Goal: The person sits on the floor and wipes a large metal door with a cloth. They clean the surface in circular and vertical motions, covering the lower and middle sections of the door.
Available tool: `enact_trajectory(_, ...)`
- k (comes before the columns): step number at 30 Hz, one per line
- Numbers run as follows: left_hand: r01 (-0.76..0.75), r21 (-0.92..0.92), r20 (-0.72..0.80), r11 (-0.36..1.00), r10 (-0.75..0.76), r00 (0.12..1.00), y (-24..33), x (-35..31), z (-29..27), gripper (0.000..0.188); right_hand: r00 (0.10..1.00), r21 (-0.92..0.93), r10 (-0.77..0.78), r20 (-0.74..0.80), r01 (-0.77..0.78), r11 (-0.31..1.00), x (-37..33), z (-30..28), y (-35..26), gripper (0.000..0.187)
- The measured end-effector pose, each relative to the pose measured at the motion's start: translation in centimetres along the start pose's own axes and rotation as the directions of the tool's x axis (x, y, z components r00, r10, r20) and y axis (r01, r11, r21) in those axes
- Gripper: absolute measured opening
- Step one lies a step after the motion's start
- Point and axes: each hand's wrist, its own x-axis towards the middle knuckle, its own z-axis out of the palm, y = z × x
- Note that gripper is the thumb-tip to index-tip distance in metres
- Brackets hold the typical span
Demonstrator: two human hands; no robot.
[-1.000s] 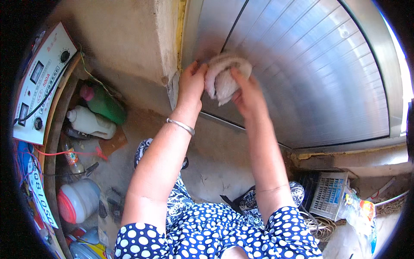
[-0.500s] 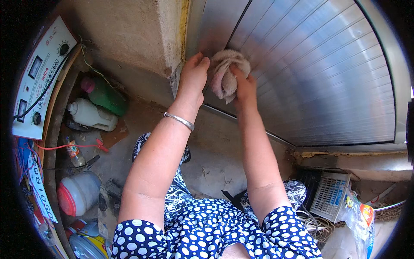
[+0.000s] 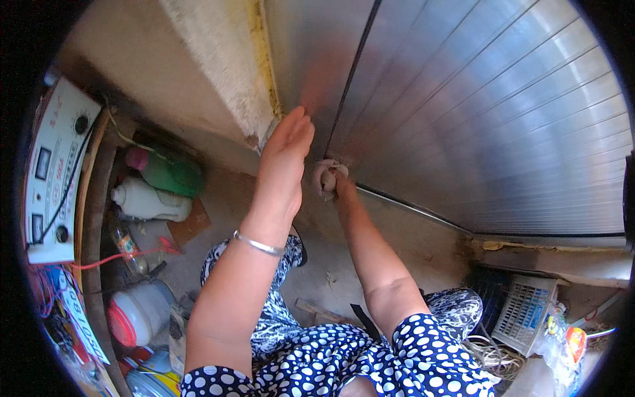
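Observation:
Low on the silvery metal door (image 3: 463, 132), by its bottom corner, my right hand (image 3: 340, 184) grips a crumpled pale pinkish cloth (image 3: 323, 177). The cloth is bunched up, and part of my fingers is hidden in its folds. My left hand (image 3: 289, 139) is raised beside the door's left frame, fingers stretched out and close together, nothing held in it. A silver bangle (image 3: 259, 243) sits on the left wrist. From this angle I cannot tell whether the left fingertips touch the frame.
At left stands a white control box (image 3: 59, 172) with dials, above red and blue wires. Below it on the floor lie a green bottle (image 3: 173, 173), a white jug (image 3: 152, 200) and a red-lidded tub (image 3: 140, 314). A plastic crate (image 3: 526, 311) and coiled cable (image 3: 495, 357) are at right.
My right hand has brought the cloth down the door to its bottom edge. The left hand has shifted slightly down and left, its fingers straighter. The whole view has tilted a little.

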Motion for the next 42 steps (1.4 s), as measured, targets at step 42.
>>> enact_trajectory(42, -0.093, -0.047, -0.116, 0.995, 0.087, 0.989, 0.6, 1.4, -0.3, 0.051, 0.382, 0.666, -0.816, 0.435, 0.473, 0.576, -28.4, 2.0, -21.2, 0.03)
